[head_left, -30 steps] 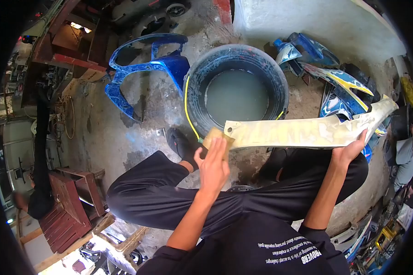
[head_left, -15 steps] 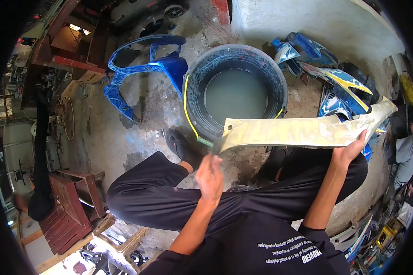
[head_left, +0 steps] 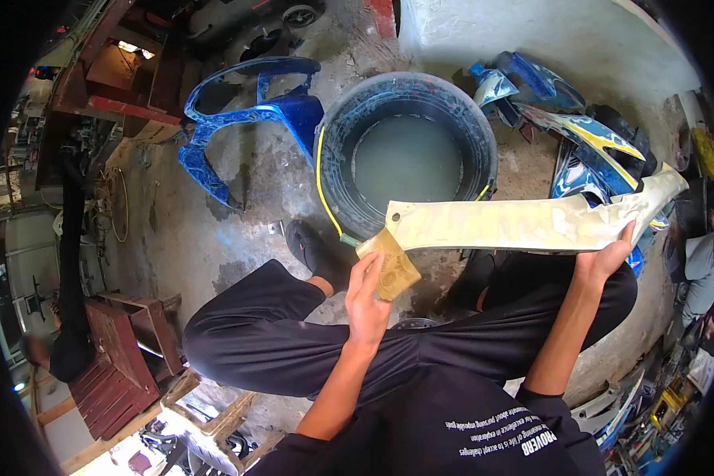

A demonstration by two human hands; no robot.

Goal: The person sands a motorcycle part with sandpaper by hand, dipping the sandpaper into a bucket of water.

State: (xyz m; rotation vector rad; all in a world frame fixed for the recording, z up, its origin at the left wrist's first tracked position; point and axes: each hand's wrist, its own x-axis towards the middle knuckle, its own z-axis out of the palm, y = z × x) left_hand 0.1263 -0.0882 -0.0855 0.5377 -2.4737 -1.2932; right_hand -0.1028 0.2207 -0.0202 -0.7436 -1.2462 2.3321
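My left hand (head_left: 366, 305) pinches a folded piece of tan sandpaper (head_left: 397, 274), its printed back facing up, by the near end of a long panel. That cream-and-yellow motorcycle fairing panel (head_left: 492, 225) lies across above my knees, with a small hole at its left end and a curved, cut-out right end. Its lower edge near the right end is gripped by my right hand (head_left: 605, 258), fingers partly hidden beneath. Just beyond the panel stands a black bucket (head_left: 331, 151) of cloudy water (head_left: 408, 163).
A blue plastic fairing frame (head_left: 289, 119) rests on the concrete floor left of the bucket. Several blue, white and yellow fairing pieces (head_left: 587, 139) are piled on the right by a pale wall. A reddish wooden stool (head_left: 115, 365) and another person's dark-clothed limb (head_left: 73, 278) are at far left.
My left hand has turned, so the sandpaper, blurred and edge-on before, now shows its broad printed face. The panel has shifted up very slightly in view; my right hand keeps its grip.
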